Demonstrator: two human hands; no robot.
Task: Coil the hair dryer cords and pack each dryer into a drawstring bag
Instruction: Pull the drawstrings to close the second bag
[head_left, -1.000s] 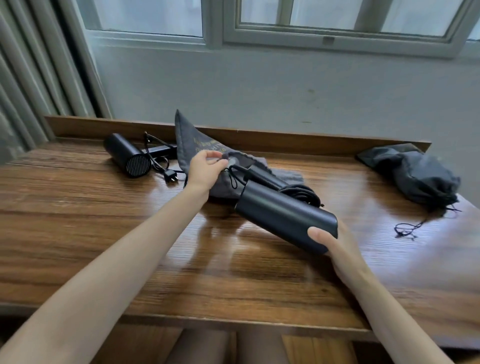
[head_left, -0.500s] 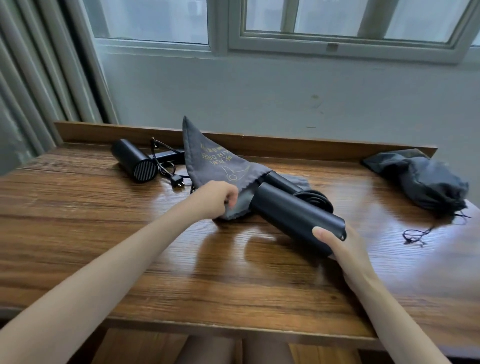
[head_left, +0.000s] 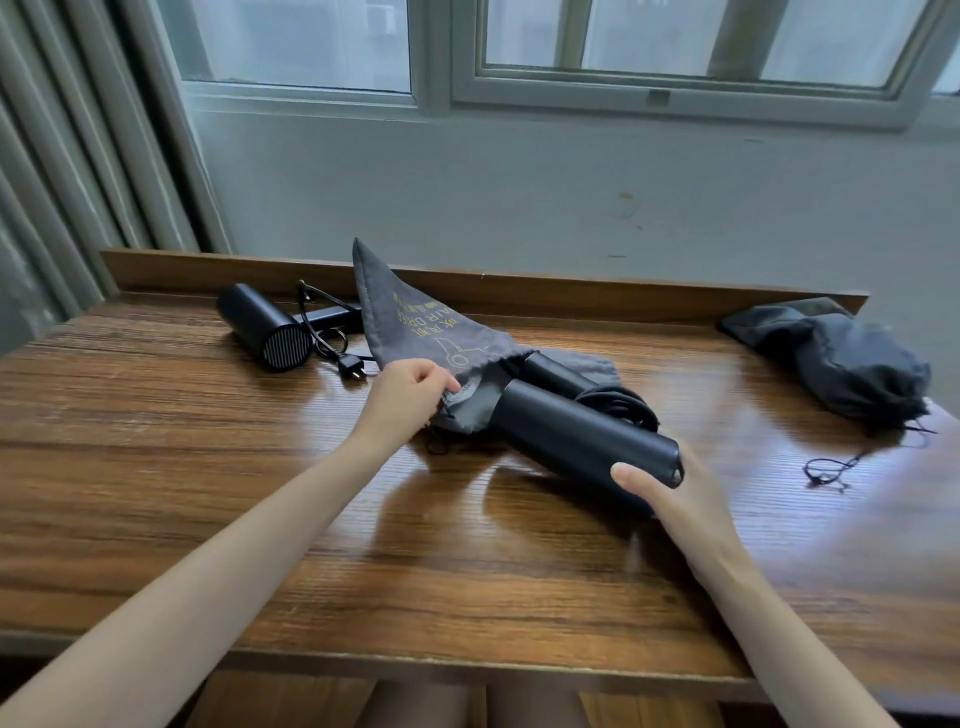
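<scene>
two dryers on bench. left hand pinches mouth edge of grey drawstring bag, fingers curled on fabric. right hand grips rear end of near dryer, its nose at bag mouth, coiled cord beside barrel. second dryer lies far left, plug loose beside it. dark bulging bag far right, drawstring trailing.

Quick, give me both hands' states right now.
Left hand: closed, pinching the mouth of the grey drawstring bag.
Right hand: closed, gripping the end of the black hair dryer.
</scene>
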